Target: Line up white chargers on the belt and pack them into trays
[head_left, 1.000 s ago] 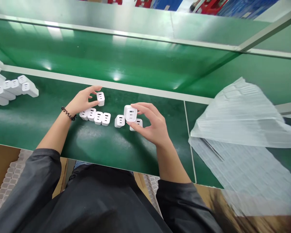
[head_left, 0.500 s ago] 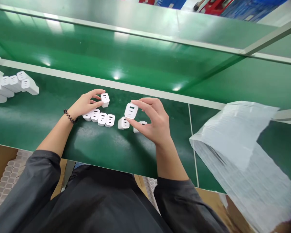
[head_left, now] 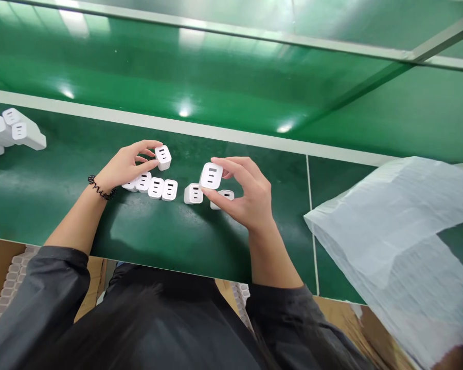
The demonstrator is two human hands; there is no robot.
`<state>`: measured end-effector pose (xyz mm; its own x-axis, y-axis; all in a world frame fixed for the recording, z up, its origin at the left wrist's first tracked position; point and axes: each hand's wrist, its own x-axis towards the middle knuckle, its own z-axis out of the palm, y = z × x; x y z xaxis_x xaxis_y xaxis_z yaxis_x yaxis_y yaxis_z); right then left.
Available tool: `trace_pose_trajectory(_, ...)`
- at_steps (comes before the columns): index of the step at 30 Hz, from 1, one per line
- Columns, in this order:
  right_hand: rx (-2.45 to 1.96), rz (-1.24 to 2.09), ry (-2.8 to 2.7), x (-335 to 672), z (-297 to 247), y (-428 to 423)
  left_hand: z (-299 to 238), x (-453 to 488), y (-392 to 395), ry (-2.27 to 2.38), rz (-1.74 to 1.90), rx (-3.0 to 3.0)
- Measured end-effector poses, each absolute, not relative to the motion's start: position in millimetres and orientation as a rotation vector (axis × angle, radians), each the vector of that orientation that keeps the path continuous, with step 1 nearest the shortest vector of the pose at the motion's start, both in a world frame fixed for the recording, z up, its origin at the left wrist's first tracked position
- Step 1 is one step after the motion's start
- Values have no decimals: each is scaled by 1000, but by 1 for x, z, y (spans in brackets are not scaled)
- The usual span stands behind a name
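Observation:
My left hand [head_left: 126, 164] pinches a small white charger cube [head_left: 163, 156] between thumb and fingers, just above a short row of white charger cubes [head_left: 154, 186] lying on the green table [head_left: 100, 216]. My right hand [head_left: 247, 198] holds another white charger cube [head_left: 211, 176] by its edges, its slotted face turned toward me. Below it one loose cube [head_left: 193, 193] lies on the table and another cube [head_left: 226, 197] sits partly hidden behind my right fingers. A black coil band is on my left wrist.
A cluster of more white cubes [head_left: 11, 132] lies at the far left. A stack of white foam sheets [head_left: 401, 241] covers the right side. A white rail [head_left: 216, 134] runs across behind the hands. Trays of parts [head_left: 7, 288] show below the table edge.
The view has drifted a little; the foam sheets at right have settled lower. My right hand has turned its cube slightly; both hands stay in place holding their cubes.

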<state>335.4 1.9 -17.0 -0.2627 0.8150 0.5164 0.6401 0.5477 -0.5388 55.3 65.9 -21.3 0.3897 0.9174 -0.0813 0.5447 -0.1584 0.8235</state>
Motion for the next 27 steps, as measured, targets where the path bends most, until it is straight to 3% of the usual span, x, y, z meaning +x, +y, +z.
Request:
trace_pose_trajectory(20,-1111,297,-1964,340,-11,1,-18,55,66,1293,528,1850)
trace_pose_trajectory(27,-1219,-1,-1950,341,-9,-5,-21,54,66,1311,525,1844)
